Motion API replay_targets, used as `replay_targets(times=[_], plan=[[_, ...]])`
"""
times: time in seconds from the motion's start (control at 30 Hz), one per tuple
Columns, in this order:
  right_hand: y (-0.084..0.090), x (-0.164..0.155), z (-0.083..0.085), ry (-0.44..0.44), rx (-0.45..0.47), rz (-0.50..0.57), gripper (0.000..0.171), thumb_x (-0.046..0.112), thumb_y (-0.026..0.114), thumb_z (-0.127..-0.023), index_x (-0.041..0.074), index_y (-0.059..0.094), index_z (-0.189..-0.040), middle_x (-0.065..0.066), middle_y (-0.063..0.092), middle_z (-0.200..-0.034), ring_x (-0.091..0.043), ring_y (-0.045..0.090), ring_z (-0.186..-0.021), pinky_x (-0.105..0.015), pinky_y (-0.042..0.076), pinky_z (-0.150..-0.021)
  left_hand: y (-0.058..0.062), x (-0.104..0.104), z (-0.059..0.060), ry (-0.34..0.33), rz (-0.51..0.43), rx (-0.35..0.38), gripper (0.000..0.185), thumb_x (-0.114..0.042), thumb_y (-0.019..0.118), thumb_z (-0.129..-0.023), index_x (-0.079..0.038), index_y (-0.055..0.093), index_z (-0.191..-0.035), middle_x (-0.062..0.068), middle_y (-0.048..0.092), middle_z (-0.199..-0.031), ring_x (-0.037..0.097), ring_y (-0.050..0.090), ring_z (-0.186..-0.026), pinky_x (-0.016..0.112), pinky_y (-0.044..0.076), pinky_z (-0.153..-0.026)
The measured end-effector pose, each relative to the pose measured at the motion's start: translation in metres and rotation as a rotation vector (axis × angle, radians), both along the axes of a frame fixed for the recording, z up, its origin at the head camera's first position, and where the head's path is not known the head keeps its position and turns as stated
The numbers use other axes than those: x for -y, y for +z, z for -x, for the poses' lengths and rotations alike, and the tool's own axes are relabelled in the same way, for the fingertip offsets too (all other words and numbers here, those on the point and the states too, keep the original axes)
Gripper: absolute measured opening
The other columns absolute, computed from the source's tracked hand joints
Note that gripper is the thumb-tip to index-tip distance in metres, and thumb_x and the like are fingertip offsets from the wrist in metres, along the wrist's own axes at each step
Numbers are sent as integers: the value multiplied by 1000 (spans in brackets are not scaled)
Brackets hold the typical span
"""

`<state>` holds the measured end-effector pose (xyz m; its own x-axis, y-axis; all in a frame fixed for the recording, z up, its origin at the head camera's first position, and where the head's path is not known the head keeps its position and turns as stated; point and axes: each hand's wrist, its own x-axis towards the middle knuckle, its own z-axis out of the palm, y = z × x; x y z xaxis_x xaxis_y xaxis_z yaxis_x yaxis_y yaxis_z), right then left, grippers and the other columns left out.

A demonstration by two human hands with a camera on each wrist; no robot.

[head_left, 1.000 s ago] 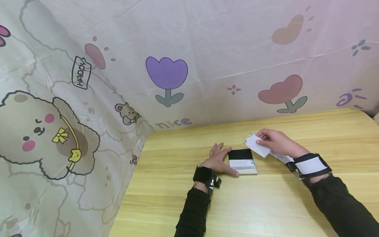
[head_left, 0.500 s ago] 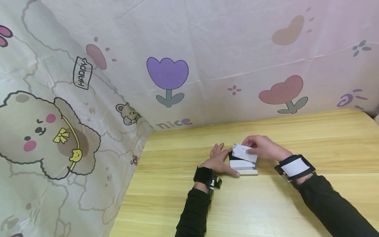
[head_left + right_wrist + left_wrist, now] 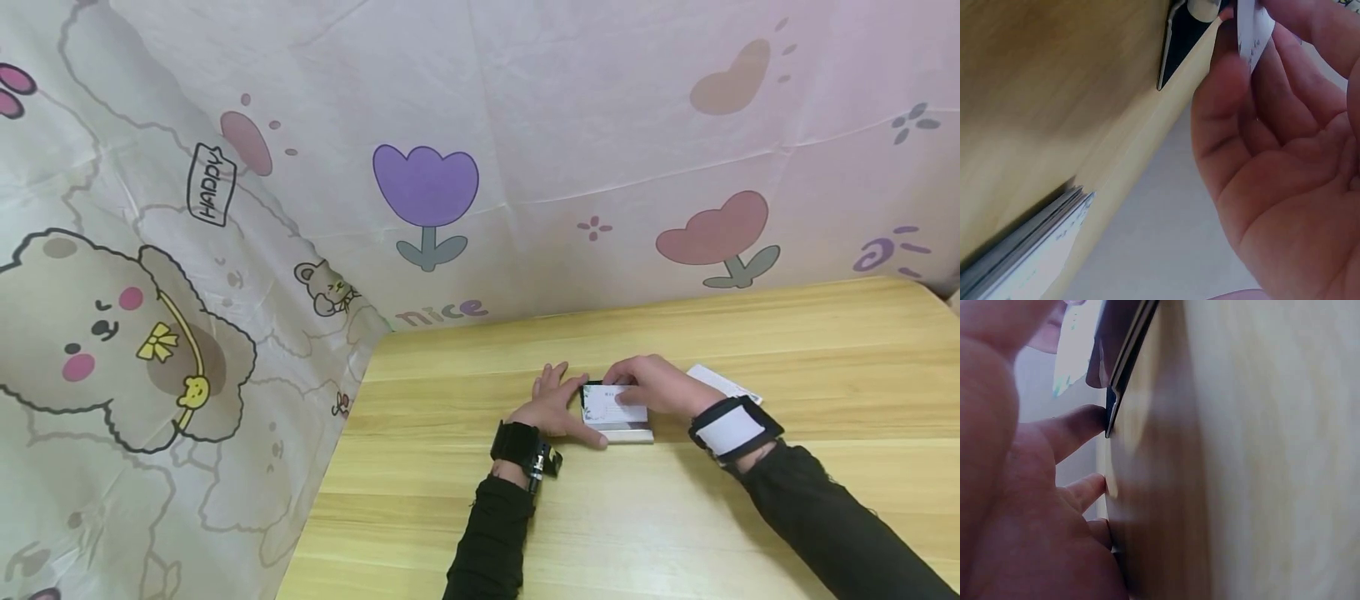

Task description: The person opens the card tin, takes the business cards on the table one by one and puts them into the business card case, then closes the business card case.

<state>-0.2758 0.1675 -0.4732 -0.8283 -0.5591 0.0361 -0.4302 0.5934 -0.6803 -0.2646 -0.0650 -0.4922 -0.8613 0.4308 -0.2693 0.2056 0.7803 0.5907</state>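
Observation:
An open card case, black inside with a silver edge, lies on the wooden table between both hands. A white business card with a leaf print is pinched by my right hand and lies flat over the case's inside, covering most of the black part. My left hand is spread at the case's left side, thumb at the near edge and index finger at the far corner. In the left wrist view, the index fingertip touches the corner of the case, with the other fingers on the table.
Just right of the right hand lies a stack of white cards, partly hidden by that hand; its layered edges show in the right wrist view. A printed cloth hangs behind and left of the table.
My right hand has carried the card leftward from beside the case and lowered it over the inside, straightening it. The card stack at right is more exposed. My left hand stays put.

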Motion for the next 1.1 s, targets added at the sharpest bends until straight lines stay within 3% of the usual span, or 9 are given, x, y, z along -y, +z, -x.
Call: replay_targets(times=[0.6, 1.1], plan=[[-5, 7, -2, -4, -37, -62, 17, 1, 73, -93, 2, 75, -110, -6, 74, -101, -19, 67, -92, -46, 58, -82, 0, 0, -2, 11, -15, 18, 112, -50, 94, -70, -36, 33, -163, -7, 0, -174, 24, -12, -159, 67, 13, -122], [-6, 4, -2, 40, -39, -59, 13, 0, 74, -91, 6, 76, -102, 1, 72, -93, -13, 62, -83, -39, 55, -76, 2, 1, -1, -4, -16, 24, 111, -50, 94, -71, -35, 33, -163, -5, 0, -174, 24, -13, -158, 68, 13, -122]])
